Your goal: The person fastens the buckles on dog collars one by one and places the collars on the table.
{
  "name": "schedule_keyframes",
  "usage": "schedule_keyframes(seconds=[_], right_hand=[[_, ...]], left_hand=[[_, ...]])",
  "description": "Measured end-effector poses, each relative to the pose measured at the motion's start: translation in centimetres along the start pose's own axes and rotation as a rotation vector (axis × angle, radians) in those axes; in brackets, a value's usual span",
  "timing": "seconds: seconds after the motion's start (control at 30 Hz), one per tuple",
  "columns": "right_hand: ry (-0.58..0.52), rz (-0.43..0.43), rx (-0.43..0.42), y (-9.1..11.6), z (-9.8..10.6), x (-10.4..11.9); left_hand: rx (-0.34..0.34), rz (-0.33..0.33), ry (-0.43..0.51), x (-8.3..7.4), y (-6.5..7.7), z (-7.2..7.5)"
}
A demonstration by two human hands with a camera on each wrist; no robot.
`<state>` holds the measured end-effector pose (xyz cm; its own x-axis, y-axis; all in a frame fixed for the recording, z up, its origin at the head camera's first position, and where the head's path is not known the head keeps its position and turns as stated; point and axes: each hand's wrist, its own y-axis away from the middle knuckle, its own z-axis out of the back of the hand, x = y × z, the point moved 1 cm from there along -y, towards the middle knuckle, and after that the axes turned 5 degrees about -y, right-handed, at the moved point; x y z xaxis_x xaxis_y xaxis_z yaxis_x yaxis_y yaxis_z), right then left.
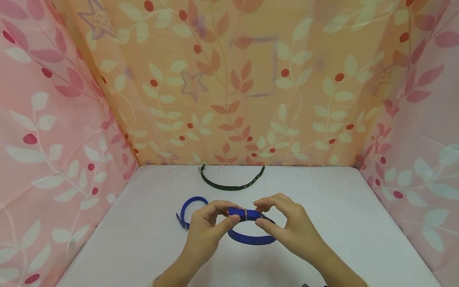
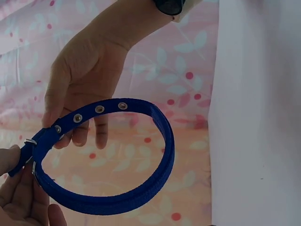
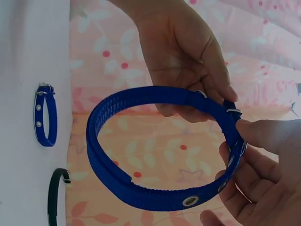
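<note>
Both hands hold a blue collar (image 1: 252, 239), closed in a loop with the strap through its metal fittings. My left hand (image 1: 206, 229) pinches the strap's free tail between thumb and fingers, beside a silver metal loop (image 1: 246, 214). Opposite it, my right hand (image 1: 295, 223) has its thumb and fingers round the strap just past that loop. Silver eyelets (image 2: 99, 109) line the band in the left wrist view. In the right wrist view, the left thumb lies on the tail and the right thumb close to the metal fitting (image 3: 233, 111).
A second blue collar (image 1: 183, 207) lies looped on the white table (image 1: 143, 239), left of the left hand and partly behind it. Farther back, a dark collar (image 1: 224, 187) lies unfastened in a curve. Patterned cloth walls (image 1: 229, 91) enclose the table's back and sides.
</note>
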<state>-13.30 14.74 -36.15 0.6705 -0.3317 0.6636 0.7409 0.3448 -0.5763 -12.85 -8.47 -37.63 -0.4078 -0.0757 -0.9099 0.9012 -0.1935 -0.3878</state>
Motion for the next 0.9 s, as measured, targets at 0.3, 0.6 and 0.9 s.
schedule_keyframes(seconds=[0.3, 0.6, 0.9], right_hand=[[0.015, -0.043, -0.046, -0.1, 0.2, -0.2], [-0.049, -0.128, -0.073, 0.0, 0.2, -0.3], [-0.265, -0.266, -0.103, 0.1, -0.2, 0.3]], left_hand=[[-0.176, 0.080, 0.047, -0.6, -0.5, 1.5], [-0.161, 0.069, 0.159, -0.3, -0.8, 1.5], [0.039, 0.213, -0.001, 0.4, -0.2, -0.2]])
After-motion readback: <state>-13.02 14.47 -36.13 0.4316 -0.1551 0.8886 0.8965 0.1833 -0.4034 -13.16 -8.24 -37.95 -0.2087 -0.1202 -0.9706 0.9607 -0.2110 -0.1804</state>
